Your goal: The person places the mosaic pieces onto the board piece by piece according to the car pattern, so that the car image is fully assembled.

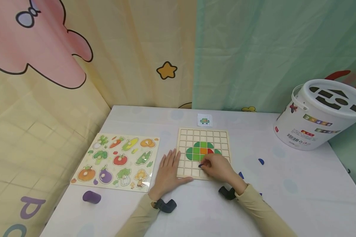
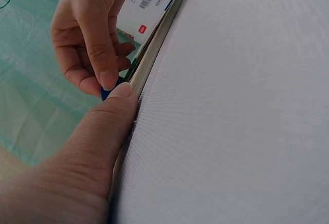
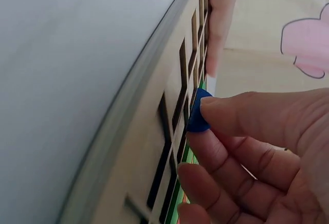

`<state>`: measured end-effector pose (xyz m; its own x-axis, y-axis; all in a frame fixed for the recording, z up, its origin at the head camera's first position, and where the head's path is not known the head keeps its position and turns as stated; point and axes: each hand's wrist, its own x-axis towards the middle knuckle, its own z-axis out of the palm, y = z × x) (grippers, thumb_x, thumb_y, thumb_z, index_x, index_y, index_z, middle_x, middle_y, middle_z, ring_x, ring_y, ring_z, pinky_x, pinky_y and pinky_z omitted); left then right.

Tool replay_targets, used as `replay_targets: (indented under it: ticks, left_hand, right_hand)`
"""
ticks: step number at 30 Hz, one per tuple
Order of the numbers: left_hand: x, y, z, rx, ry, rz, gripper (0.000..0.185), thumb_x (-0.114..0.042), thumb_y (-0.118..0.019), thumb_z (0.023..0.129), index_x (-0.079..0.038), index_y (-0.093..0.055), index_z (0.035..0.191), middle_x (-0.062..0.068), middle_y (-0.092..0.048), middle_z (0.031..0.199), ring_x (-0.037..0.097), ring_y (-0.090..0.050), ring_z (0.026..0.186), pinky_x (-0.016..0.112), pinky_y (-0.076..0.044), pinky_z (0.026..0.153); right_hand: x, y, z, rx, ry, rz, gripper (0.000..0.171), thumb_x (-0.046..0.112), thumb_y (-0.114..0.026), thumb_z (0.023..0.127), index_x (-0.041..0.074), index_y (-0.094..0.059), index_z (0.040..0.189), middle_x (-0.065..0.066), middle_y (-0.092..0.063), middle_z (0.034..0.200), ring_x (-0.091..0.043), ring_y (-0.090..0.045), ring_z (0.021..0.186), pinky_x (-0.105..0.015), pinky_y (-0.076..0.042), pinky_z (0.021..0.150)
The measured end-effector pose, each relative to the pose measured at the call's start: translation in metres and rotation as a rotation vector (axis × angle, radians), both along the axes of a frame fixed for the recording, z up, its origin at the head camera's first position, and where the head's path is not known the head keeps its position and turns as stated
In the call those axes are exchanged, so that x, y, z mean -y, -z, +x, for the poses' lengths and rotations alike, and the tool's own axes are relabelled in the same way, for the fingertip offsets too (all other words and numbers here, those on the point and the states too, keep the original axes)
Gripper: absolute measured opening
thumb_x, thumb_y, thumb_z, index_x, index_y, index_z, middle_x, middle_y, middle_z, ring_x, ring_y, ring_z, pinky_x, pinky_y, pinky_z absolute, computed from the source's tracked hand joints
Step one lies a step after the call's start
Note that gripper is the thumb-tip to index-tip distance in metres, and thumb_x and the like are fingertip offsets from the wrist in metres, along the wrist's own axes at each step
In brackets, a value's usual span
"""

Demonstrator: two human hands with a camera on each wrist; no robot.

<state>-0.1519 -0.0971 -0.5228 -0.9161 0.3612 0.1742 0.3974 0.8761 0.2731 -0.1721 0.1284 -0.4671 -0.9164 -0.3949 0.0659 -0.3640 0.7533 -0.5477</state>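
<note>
A square wooden grid board lies on the table, with green, orange and red pieces set in its middle cells. My right hand pinches a small dark blue piece with a rounded edge between thumb and fingertips, close over the cells below the green ones. My left hand rests at the board's left side with fingers straight, and its thumb lies along the front edge. Behind the board is a small pattern card showing a similar coloured figure.
Left of the board lies a vegetable puzzle, with a purple cylinder in front of it. Loose blue pieces, one a half circle, are scattered to the right. A white bucket with a shape-cutout lid stands at the back right.
</note>
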Motion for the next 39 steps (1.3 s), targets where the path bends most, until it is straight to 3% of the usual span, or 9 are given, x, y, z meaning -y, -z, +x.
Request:
replay_targets:
  ticks: [14,39]
  left_hand:
    - [0.001,-0.001,0.001,-0.039,0.004,0.003,0.112,-0.079,-0.053,0.074,-0.002,-0.023,0.150,0.017,-0.018,0.155,0.030,-0.012,0.142,0.045,-0.007,0.114]
    - [0.001,0.001,0.000,-0.045,0.011,0.015,0.111,-0.079,-0.051,0.074,-0.002,-0.024,0.149,0.017,-0.020,0.154,0.030,-0.013,0.142,0.045,-0.008,0.114]
  right_hand:
    - [0.023,0.001,-0.008,0.000,0.029,-0.016,0.012,0.019,-0.077,0.081,0.017,-0.068,0.072,0.013,-0.055,0.063,-0.005,-0.048,0.057,-0.024,-0.043,0.052]
    - [0.022,0.001,-0.009,0.019,0.055,-0.046,0.013,0.015,-0.082,0.074,0.016,-0.069,0.071,0.012,-0.056,0.064,-0.006,-0.051,0.059,-0.028,-0.044,0.057]
